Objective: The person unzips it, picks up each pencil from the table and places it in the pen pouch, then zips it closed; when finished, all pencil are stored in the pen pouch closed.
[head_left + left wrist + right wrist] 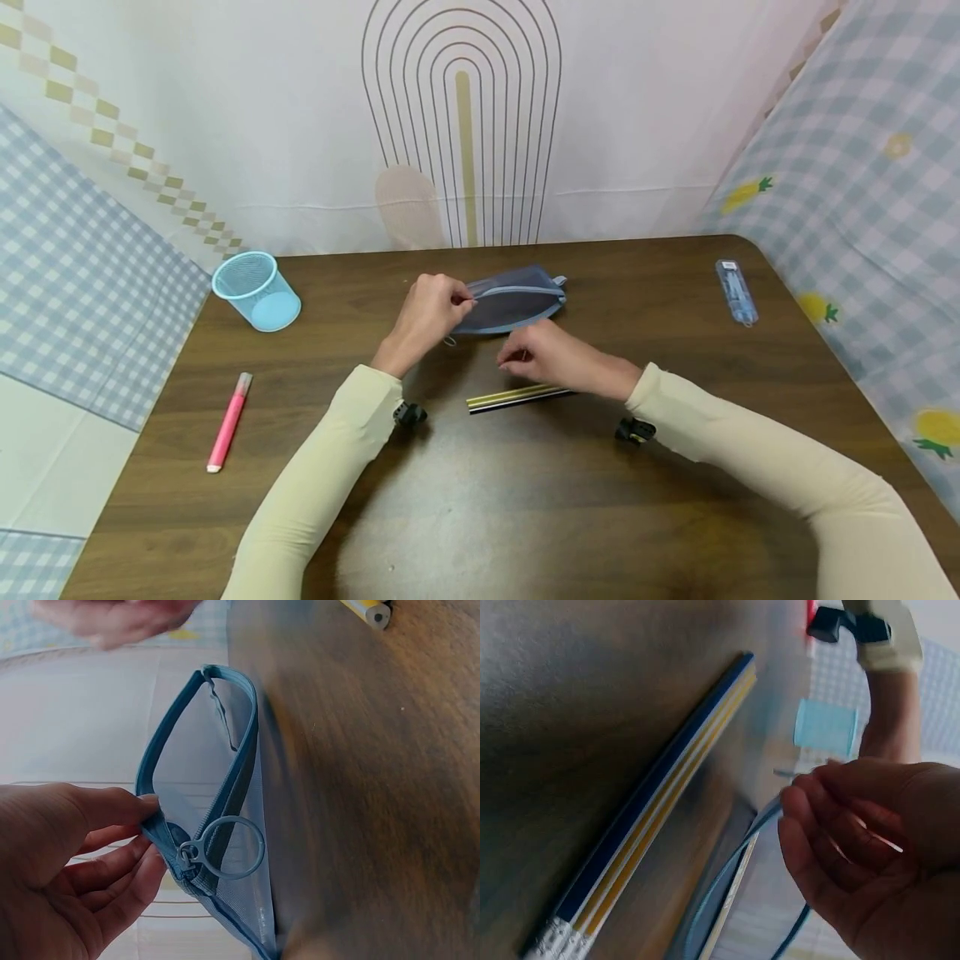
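Observation:
A blue zippered pouch (517, 308) lies toward the back of the table with its zipper undone and its mouth gaping. My left hand (427, 315) pinches the zipper edge between thumb and fingers, beside the ring-shaped pull (238, 847). In front of the pouch, my right hand (558, 354) hovers with loosely bent fingers; nothing shows in its grasp. Beneath it, dark and yellow-striped pencils (656, 799) rest side by side on the table, partly covered by the right hand in the head view.
To the left stands a light-blue mesh pen cup (255, 292), with a pink marker (228, 423) lying nearer to me. A slim blue packet (737, 292) lies at the far right of the wooden table (525, 508). Printed cloth hangs behind and along both sides.

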`<action>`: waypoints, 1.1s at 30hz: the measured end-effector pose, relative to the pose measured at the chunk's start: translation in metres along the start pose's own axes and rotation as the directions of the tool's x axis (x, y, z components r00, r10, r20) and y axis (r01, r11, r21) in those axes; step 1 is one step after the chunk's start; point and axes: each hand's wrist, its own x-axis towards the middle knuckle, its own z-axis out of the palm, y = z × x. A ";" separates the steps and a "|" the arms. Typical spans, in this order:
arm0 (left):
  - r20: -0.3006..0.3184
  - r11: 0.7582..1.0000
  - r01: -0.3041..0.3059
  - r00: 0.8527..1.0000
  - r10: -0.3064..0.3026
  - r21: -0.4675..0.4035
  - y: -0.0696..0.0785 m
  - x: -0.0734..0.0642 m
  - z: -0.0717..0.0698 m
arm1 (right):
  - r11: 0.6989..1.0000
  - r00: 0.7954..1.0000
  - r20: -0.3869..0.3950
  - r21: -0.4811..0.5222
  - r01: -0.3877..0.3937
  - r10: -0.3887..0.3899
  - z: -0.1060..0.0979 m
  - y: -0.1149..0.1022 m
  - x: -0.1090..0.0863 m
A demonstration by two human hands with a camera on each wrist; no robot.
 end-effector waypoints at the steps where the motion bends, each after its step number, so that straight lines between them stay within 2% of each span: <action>1: -0.001 1.000 0.001 1.000 -0.001 0.001 0.000 0.000 0.000 | 0.998 0.999 0.042 -0.056 0.027 -0.025 0.000 -0.002 -0.001; 3: -0.001 1.000 0.002 1.000 -0.002 0.001 -0.001 0.000 0.000 | 0.988 0.995 0.097 -0.148 0.052 -0.038 0.000 -0.005 -0.004; 5: 0.000 1.000 0.004 1.000 -0.004 -0.001 -0.001 0.000 0.000 | 0.975 0.989 0.146 -0.217 0.050 -0.018 0.001 -0.007 -0.007; 9: 0.005 1.000 0.002 1.000 -0.002 -0.005 -0.001 0.000 0.000 | 0.958 0.981 0.190 -0.285 0.029 0.027 0.003 -0.006 -0.011; 24: -0.013 1.000 -0.015 1.000 0.016 0.021 -0.002 0.002 -0.002 | 0.905 0.987 0.158 -0.419 0.076 -0.009 0.013 0.002 -0.017; 28: -0.015 1.000 -0.016 1.000 0.017 0.018 -0.002 0.001 -0.002 | 0.877 0.984 0.174 -0.465 0.122 -0.045 0.013 0.001 -0.017; 33: -0.011 1.000 -0.010 1.000 0.010 0.010 -0.003 0.000 -0.002 | 0.823 0.976 0.202 -0.538 0.181 -0.083 0.014 0.005 -0.014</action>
